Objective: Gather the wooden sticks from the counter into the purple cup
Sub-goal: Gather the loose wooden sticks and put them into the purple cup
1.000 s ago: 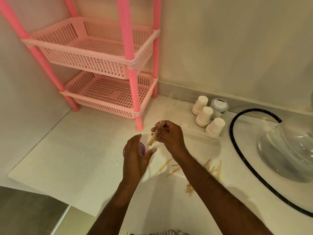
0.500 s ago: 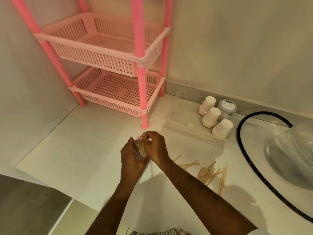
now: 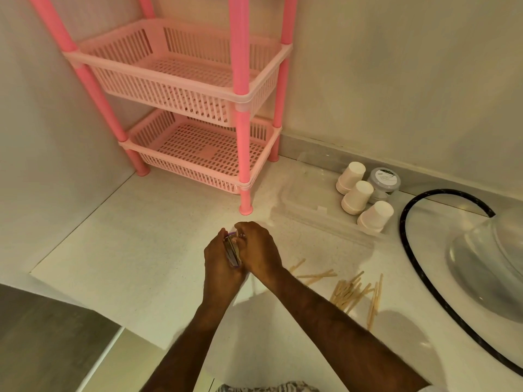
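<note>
Rack [image 3: 198,108]: pink, two slatted baskets on pink posts, standing in the far-left corner of the counter [image 3: 141,250], against the wall.
Left hand [image 3: 220,267]: at centre, near the front rack post; fingers curled round the left side of the cup, gripping it.
Cup [image 3: 232,265]: purple, only a rim edge and a lower sliver visible between the two hands; it leans away from upright, but whether it rests on the counter cannot be told.
Sticks in cup [image 3: 232,251]: a pale bundle showing in the gap between the hands, at the cup's mouth.
Right hand [image 3: 259,250]: pressed against the right side of the cup, touching the left hand; fingers bent over the cup's top end and the bundle. Whether they pinch the bundle or only cover it cannot be told.
Loose sticks [image 3: 351,291]: on the counter just right of the right forearm; a few singles nearest the wrist, a denser heap beyond, two or three lying apart at the right edge of the heap.
Tray [image 3: 317,207]: clear plastic, flat on the counter, behind the loose sticks.
Paper cups [image 3: 355,193]: three white stacks, upside down, in a diagonal row near the back wall.
Jar [image 3: 385,179]: grey-lidded, just behind the paper cups.
Hose [image 3: 407,250]: black, curving around the basin.
Basin [image 3: 486,267]: glossy, at far right, partly out of frame.
</note>
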The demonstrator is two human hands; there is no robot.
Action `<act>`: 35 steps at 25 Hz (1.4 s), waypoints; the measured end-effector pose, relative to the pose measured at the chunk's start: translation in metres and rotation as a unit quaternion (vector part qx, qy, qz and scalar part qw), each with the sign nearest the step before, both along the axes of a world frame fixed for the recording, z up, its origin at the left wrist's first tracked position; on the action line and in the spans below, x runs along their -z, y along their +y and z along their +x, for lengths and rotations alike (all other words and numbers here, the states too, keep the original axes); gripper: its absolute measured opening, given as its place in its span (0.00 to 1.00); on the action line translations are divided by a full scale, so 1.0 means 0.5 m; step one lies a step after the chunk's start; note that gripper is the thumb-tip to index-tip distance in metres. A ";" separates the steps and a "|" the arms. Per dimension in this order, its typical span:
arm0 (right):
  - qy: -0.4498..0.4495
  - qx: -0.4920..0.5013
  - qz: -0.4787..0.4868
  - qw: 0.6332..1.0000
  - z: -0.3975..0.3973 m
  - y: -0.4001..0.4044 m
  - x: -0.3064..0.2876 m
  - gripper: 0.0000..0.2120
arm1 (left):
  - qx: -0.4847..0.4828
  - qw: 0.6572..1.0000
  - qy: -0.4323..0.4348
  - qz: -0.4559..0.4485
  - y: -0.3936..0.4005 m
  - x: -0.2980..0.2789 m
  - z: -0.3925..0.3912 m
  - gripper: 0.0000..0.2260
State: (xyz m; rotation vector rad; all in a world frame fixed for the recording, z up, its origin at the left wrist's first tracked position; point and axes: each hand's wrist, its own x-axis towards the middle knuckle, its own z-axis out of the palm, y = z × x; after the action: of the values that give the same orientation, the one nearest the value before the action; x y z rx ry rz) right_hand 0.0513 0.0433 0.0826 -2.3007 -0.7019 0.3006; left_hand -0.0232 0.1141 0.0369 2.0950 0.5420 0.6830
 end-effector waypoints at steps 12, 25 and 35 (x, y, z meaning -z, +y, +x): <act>-0.089 -0.103 -0.031 0.990 0.003 -0.025 0.020 0.22 | 0.003 0.998 -0.001 -0.062 0.000 0.006 -0.001 0.25; -0.170 -0.052 -0.076 0.981 0.031 -0.063 0.048 0.30 | 0.007 0.981 0.132 0.143 0.009 -0.023 0.021 0.34; -0.167 0.066 -0.189 0.965 0.051 -0.204 0.106 0.30 | 0.129 0.936 0.140 0.295 -0.088 -0.041 0.084 0.31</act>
State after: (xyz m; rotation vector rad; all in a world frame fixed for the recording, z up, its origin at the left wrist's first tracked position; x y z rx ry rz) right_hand 0.0768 -0.0587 0.0297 -2.7879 -0.6959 -0.0252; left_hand 0.0189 0.0703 0.0574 2.7932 0.2099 0.4240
